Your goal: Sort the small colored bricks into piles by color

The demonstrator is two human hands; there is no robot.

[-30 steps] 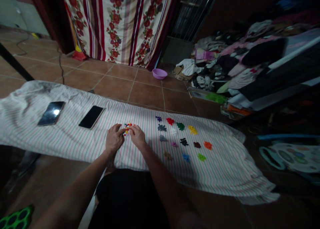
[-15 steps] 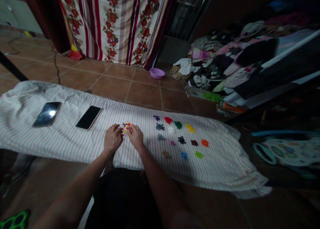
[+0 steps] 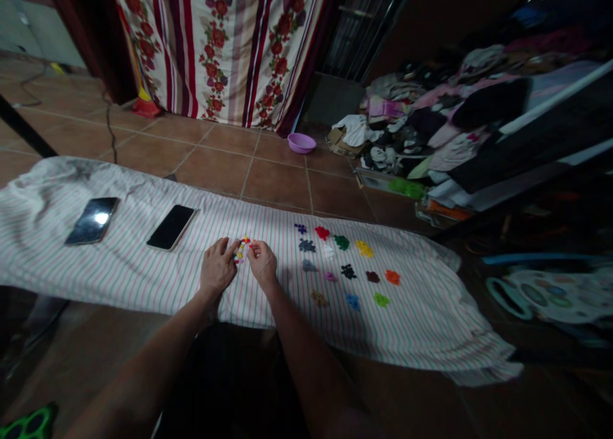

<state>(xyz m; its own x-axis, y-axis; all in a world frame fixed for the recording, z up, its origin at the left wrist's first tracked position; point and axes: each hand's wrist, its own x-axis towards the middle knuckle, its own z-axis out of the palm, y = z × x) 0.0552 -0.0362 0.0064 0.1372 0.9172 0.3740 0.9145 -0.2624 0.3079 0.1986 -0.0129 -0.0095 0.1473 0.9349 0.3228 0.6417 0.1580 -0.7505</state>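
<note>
1. Landmark: black phone (image 3: 171,227), flat on striped cloth (image 3: 119,267).
2. Mixed coloured pieces (image 3: 240,254): right of phone, between the 2 hands.
3. Left hand (image 3: 219,270): near phone's right, fingertips at the pieces; cannot tell if gripping.
4. Right hand (image 3: 263,263): farther right of phone, fingertips nearly together, pinching 1 red piece (image 3: 250,246).
5. Piles (image 3: 348,271), 14: well right of phone.

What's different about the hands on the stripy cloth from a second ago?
The right bare hand has drawn slightly right: its fingertips, close against those of the left bare hand before, now sit apart. Whether it took or dropped anything is too small to tell. The left bare hand stays at the small mixed multicoloured pieces; the two flat dark-screened phones and small single-colour heaps stay put.
</note>
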